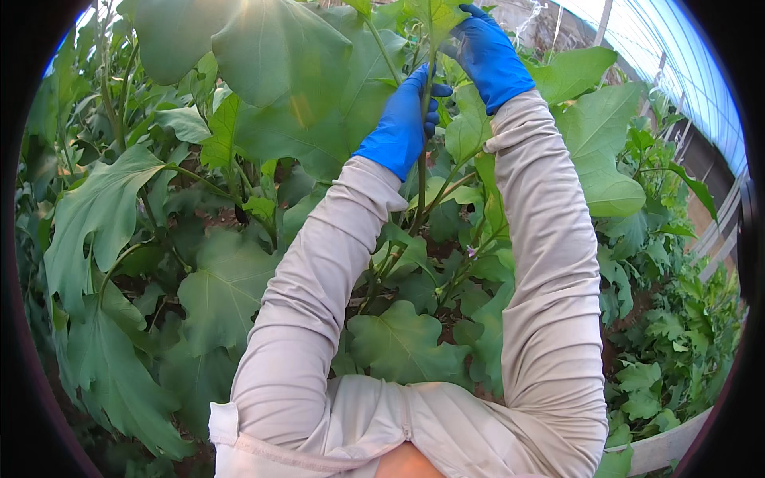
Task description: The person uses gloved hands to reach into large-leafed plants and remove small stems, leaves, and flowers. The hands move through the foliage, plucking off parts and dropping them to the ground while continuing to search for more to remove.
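My left hand [408, 119], in a blue glove, is closed around the upright stem [423, 161] of a leafy plant, which looks like eggplant. Higher up and to the right, my right hand [487, 57], also in a blue glove, is raised beside the plant's top. Its fingertips are partly hidden behind a bright green young leaf [442, 18], so whether they grip anything cannot be told. Large broad leaves [287, 54] hang left of my left hand. A small purple flower [471, 251] shows lower down, between my forearms.
Dense foliage [221, 293] surrounds my arms on both sides. At the upper right are a curved, ribbed greenhouse cover [693, 77] and white strings [529, 21]. Another mass of plants [675, 334] grows at the right, near a pale curved edge [669, 442].
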{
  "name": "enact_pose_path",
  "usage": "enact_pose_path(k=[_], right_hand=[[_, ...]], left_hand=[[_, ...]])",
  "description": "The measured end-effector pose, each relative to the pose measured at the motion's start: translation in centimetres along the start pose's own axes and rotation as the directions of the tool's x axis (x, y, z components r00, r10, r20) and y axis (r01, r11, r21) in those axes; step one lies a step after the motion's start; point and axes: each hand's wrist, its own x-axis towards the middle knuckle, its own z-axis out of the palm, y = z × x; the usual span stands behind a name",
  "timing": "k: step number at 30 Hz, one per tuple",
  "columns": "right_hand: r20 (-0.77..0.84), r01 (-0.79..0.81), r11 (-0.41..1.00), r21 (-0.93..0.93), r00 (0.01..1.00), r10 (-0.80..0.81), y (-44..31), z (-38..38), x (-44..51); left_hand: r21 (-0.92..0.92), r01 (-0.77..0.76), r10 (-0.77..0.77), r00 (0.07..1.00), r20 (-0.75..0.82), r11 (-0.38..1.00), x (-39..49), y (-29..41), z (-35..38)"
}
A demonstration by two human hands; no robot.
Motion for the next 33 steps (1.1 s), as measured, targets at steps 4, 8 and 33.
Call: enact_pose_path(k=[4,8,33], right_hand=[[-0.095,-0.053,0.976,-0.209,0.995,0.033,0.7,-3.8,1.7],[-0.227,0.083,0.973,-0.214,0.965,-0.132,1.1,-6.1,1.6],[0.181,0.335,0.463,-0.821,0.921,-0.345,-1.2,2.6,0.0]], left_hand=[[0.069,0.084,-0.091,0.990,0.103,0.994,0.2,0.8,-0.1],[0.103,0.063,-0.086,0.967,0.241,0.993,0.2,0.9,-0.4],[-0.155,-0.091,0.140,0.929,0.342,0.984,-3.2,0.6,-1.4]])
